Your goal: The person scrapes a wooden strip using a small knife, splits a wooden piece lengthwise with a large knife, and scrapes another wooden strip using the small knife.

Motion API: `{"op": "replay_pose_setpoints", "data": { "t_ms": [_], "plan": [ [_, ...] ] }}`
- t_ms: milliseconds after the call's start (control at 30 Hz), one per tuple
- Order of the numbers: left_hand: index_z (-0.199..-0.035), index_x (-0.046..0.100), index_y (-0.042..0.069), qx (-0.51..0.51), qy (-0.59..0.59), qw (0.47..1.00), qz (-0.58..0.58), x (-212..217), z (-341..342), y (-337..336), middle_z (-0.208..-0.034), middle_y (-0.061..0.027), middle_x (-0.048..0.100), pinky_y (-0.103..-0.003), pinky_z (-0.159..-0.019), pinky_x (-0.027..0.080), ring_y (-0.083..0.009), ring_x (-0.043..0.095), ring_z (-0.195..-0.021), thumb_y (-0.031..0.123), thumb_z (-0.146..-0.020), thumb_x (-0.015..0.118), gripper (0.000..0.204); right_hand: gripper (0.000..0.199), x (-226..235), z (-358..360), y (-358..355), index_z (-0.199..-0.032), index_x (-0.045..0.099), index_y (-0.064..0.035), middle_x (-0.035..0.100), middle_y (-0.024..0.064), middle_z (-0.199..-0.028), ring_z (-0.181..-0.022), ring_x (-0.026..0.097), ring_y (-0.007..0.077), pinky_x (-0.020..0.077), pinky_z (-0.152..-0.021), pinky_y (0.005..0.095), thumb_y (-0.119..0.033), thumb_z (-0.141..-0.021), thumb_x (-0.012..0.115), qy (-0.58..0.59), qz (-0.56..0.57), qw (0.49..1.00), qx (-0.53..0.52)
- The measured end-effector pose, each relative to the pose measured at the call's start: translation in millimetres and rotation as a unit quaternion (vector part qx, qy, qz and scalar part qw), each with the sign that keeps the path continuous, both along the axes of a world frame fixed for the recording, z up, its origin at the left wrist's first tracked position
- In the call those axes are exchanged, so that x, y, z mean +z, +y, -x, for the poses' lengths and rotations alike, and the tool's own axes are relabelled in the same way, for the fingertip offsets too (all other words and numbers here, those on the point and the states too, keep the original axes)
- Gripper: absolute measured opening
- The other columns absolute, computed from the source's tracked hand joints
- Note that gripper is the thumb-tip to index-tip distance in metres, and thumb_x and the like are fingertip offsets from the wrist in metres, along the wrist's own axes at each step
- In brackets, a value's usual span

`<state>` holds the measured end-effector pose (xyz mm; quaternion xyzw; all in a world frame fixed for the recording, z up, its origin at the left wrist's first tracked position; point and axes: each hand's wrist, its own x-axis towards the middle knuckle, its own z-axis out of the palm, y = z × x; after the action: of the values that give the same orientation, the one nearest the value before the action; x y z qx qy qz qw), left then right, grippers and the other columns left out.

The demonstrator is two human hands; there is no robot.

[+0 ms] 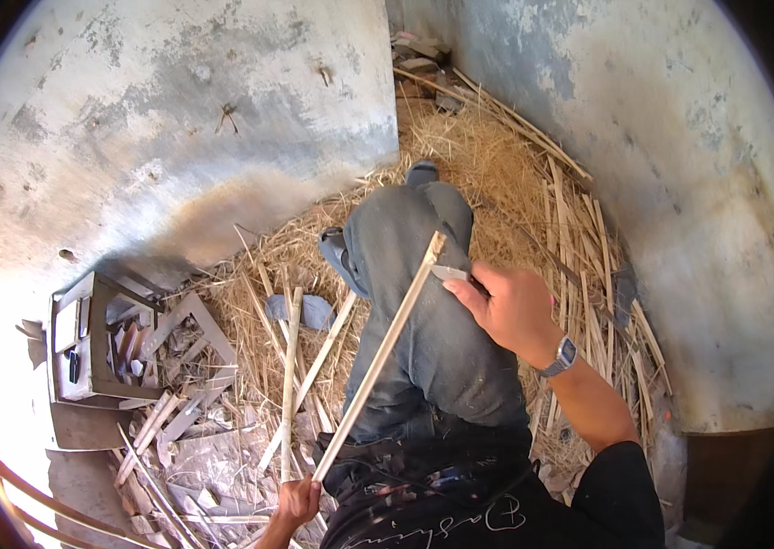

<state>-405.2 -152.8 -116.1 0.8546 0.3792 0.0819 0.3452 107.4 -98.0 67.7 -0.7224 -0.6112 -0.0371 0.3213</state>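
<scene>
A long pale strip of split bamboo [378, 371] slants across my lap, its upper end over my thighs. Low in the view, my left hand [298, 500] is closed round the strip's near end. My right hand [517, 309] grips a knife, its fingers hiding the handle. The short, light-coloured knife blade [448, 273] lies against or right beside the strip, just below its frayed far tip; contact is hard to make out. A wristwatch [562, 357] is on my right wrist. Under both hands are my legs in dark grey trousers [414, 302].
Straw-like shavings [478, 156] cover the floor. Long strips [579, 274] lie along the right wall, and several bamboo pieces [292, 366] lie by my left leg. An open-fronted wooden box [94, 343] with scraps stands at left. Worn walls [176, 101] enclose the space.
</scene>
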Motion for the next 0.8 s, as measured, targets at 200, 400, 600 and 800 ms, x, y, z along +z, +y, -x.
{"op": "replay_pose_setpoints", "data": {
  "t_ms": [200,400,600,800],
  "plan": [
    [-0.068,0.051,0.003,0.006,-0.047,0.999,-0.011,3,-14,17,-0.05,-0.0163,0.046,-0.049,-0.044,0.039,-0.039,0.052,-0.043,0.01,-0.099,0.058,0.033,0.043,4,-21,-7,-0.082,0.063,-0.0027,0.042,-0.0022,-0.061,-0.057,0.038,0.0063,0.0328,-0.052,0.0285,-0.04,-0.103,0.062,0.293,-0.057,0.953,0.048],
    [-0.069,0.052,0.005,0.009,-0.001,1.0,-0.02,18,-22,44,-0.053,-0.0171,0.048,-0.049,-0.046,0.039,-0.0413,0.052,-0.046,0.019,-0.102,0.054,0.036,0.042,19,-14,8,-0.107,0.068,-0.0026,0.045,-0.0022,-0.06,-0.051,0.038,0.0041,0.0296,-0.048,0.0254,-0.041,-0.092,0.079,0.289,-0.011,0.957,-0.003],
    [-0.075,0.055,0.003,0.03,-0.014,0.99,-0.138,53,-59,88,-0.062,-0.016,0.051,-0.049,-0.051,0.041,-0.0401,0.055,-0.054,0.016,-0.095,0.064,0.025,0.041,14,-20,22,-0.114,0.069,-0.0015,0.04,-0.0043,-0.055,-0.048,0.035,0.0036,0.0284,-0.047,0.025,-0.031,-0.089,0.082,0.259,-0.109,0.96,0.014],
    [-0.088,0.061,-0.001,0.027,-0.071,0.996,-0.049,88,-119,109,-0.069,-0.0172,0.062,-0.042,-0.055,0.048,-0.036,0.064,-0.059,0.014,-0.097,0.065,0.017,0.029,16,-21,23,-0.112,0.07,-0.0011,0.038,-0.0043,-0.054,-0.048,0.035,0.0039,0.028,-0.048,0.026,-0.022,-0.092,0.077,0.259,-0.126,0.958,0.015]
  ]
}}
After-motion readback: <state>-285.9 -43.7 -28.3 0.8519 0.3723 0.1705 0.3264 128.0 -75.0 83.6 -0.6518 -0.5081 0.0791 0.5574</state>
